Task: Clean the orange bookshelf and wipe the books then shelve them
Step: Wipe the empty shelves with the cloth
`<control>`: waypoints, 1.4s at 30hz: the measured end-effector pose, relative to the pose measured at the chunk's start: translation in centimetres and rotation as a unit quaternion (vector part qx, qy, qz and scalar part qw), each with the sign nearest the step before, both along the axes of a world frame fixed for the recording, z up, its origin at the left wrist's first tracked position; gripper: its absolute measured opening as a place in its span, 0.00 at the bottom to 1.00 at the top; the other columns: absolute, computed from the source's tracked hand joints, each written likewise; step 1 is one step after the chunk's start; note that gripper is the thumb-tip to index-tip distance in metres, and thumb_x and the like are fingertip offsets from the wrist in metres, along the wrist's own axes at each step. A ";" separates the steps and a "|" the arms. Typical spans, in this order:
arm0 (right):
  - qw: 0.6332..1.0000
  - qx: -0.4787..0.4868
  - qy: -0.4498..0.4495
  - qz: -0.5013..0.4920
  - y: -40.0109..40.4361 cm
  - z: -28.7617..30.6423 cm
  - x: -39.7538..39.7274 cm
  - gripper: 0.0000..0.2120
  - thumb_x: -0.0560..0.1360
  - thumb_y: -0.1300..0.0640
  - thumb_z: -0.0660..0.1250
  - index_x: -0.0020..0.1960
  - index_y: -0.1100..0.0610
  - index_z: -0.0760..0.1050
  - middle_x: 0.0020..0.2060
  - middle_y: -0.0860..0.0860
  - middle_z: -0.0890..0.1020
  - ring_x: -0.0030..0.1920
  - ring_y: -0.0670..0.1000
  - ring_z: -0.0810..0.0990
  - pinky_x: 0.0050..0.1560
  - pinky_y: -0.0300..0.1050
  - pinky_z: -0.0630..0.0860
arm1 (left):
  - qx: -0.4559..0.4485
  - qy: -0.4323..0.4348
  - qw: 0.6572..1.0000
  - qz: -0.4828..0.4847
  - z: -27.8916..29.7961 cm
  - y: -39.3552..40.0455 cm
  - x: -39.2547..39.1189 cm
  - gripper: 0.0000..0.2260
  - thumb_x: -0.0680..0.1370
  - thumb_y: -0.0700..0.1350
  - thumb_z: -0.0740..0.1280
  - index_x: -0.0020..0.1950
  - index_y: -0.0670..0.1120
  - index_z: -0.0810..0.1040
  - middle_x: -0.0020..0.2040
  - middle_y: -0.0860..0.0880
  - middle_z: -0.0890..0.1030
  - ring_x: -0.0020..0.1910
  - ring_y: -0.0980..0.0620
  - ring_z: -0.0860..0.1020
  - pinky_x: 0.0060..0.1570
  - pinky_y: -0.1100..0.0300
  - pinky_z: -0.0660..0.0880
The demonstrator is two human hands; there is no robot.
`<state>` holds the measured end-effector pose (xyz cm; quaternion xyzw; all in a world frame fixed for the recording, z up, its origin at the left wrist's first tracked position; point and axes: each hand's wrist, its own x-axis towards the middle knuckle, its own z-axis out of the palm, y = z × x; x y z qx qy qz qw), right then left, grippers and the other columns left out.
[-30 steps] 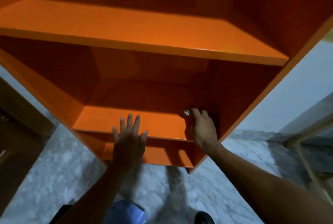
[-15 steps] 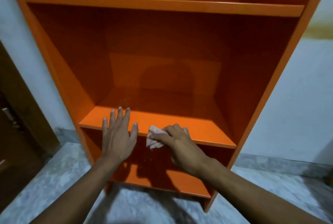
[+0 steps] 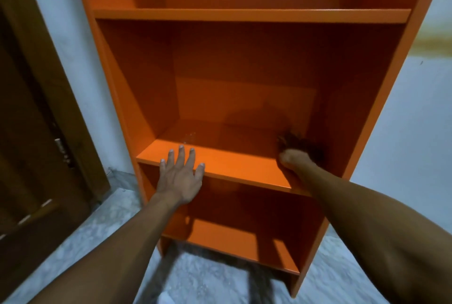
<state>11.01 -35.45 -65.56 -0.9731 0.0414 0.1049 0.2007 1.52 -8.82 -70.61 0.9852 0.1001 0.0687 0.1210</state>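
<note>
Left hand [image 3: 180, 176] lies flat on the shelf [image 3: 234, 164] — likely bracing (steadying the bookcase) — while the right hand [image 3: 294, 157], blurred, grip unclear, reaches the corner.

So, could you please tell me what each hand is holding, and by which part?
The left hand holds nothing; it rests flat on the shelf edge. The right hand is blurred in shadow, so any hold cannot be told.

hidden and unclear parts at the orange bookshelf

the right hand [image 3: 297, 154] is blurred and dark in the back right corner of the middle shelf [image 3: 220, 164], so its fingers and anything it may hold cannot be told. the orange bookshelf [image 3: 244, 71] is cut by the top edge, the brown door [image 3: 36, 132] by the left edge, both forearms by the bottom edge.
</note>
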 end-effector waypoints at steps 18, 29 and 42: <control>0.861 0.100 -0.254 0.430 6.9 -4.0 -9.2 0.23 0.78 0.63 0.59 0.69 0.46 0.74 0.55 0.52 0.79 0.56 0.56 0.74 0.54 0.53 0.70 | -0.017 -0.022 1.000 0.000 -0.1 3.3 -0.4 0.28 0.85 0.59 0.48 0.82 0.47 0.50 0.83 0.46 0.48 0.81 0.47 0.46 0.78 0.44 0.43; 0.977 -0.005 -0.112 0.183 8.9 -1.7 4.2 0.17 0.83 0.60 0.55 0.70 0.59 0.70 0.71 0.55 0.71 0.67 0.56 0.74 0.66 0.47 0.68 | 0.013 -0.053 0.998 0.020 -1.1 6.3 -0.5 0.31 0.83 0.63 0.46 0.82 0.47 0.52 0.82 0.46 0.52 0.81 0.47 0.48 0.78 0.45 0.42; 0.878 0.083 -0.251 0.399 14.5 -3.3 -3.3 0.15 0.79 0.50 0.64 0.64 0.48 0.78 0.63 0.51 0.80 0.64 0.56 0.77 0.60 0.54 0.72 | -0.024 -0.012 0.999 -0.031 1.2 9.3 -2.3 0.26 0.84 0.55 0.55 0.81 0.49 0.57 0.82 0.49 0.54 0.81 0.50 0.51 0.77 0.43 0.43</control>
